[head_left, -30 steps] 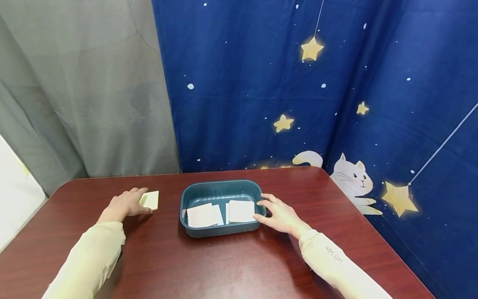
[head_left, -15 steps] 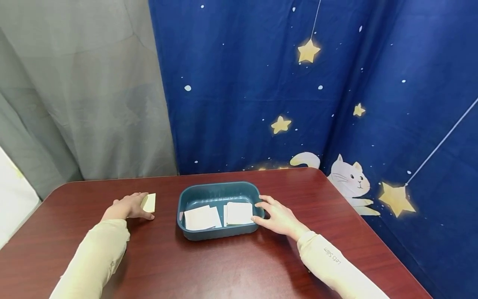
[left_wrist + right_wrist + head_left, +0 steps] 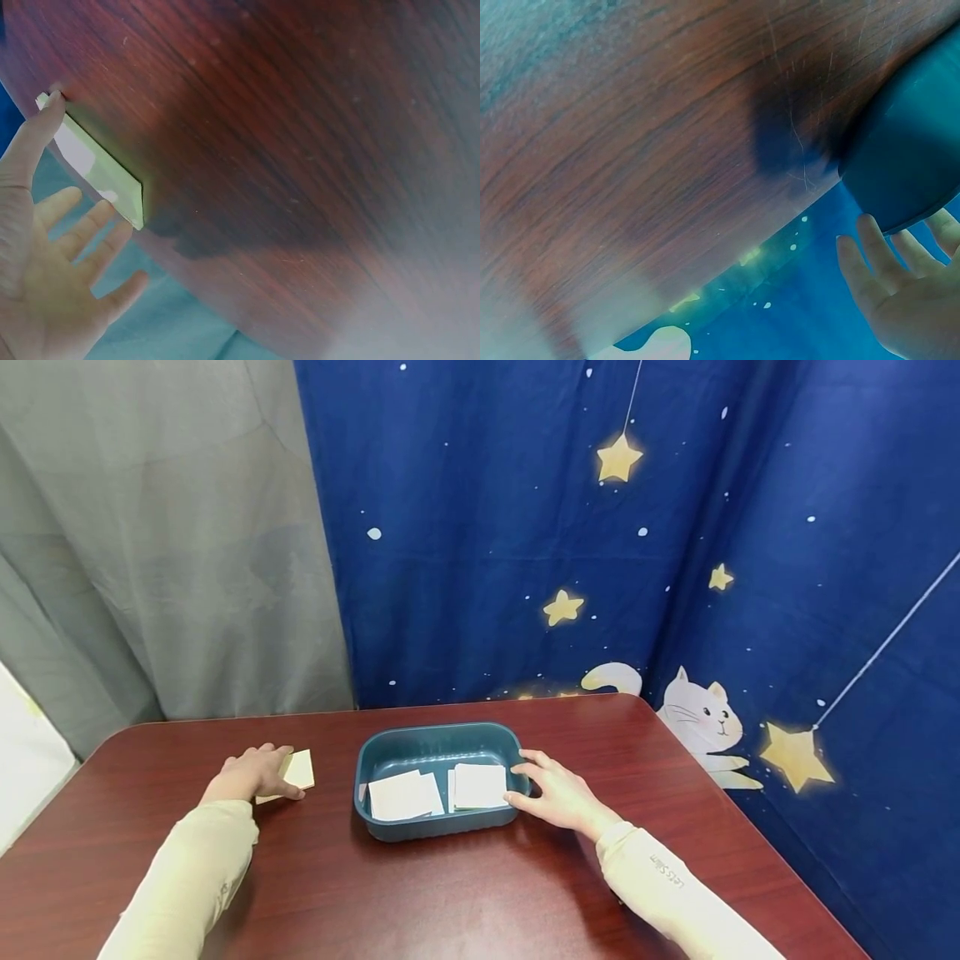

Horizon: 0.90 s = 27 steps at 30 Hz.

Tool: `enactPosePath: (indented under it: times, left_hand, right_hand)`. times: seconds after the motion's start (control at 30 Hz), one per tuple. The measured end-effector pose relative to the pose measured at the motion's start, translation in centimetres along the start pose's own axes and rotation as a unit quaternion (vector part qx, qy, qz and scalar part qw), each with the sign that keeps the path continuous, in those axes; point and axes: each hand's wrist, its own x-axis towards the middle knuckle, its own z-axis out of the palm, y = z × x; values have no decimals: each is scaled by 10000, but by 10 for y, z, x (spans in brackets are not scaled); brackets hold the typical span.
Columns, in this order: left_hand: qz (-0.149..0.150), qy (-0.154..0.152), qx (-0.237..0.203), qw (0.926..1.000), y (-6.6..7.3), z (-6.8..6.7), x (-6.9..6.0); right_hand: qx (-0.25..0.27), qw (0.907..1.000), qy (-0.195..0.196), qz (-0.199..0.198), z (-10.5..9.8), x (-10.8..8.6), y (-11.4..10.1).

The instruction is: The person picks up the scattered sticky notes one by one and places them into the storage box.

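At the left of the table, my left hand (image 3: 251,774) lies over a pad of yellow sticky notes (image 3: 298,769). In the left wrist view, the thumb meets one end of the sticky note pad (image 3: 120,176) and fingertips meet the other, so the hand grips it across. Farther right stands a dark teal bin (image 3: 438,740). Inside it lie a white paper stack (image 3: 397,796) and a second white stack (image 3: 481,786), side by side. My right hand (image 3: 558,791) rests at the bin's right rim, fingers spread and loosely bent. The right wrist view shows its fingertips close to the bin's edge (image 3: 907,150).
The reddish-brown wooden table (image 3: 420,902) extends to the grey curtain (image 3: 210,568) and the blue star-patterned curtain (image 3: 465,527) behind it. Its rounded far edge runs just beyond the bin.
The yellow pad has turned under my left hand, and its near-left corner now shows below the thumb. My right hand stays at the bin's rim. The head view has shifted slightly.
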Motion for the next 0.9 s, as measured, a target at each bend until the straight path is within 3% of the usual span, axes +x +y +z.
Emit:
enactPosePath:
  times: [0.27,0.47,0.9]
  left_hand:
    - [-260,-103,81,9996,1,0,-1]
    - [-192,-93,-133,9997,-1,3,-3]
    - [77,528,220,9983,-4,9,-1]
  right_hand:
    - [8,10000,-45,32,0,0,-1]
    - [8,10000,-9,-6,-1,0,-1]
    - [42,10000,-30,0,-2,0,-2]
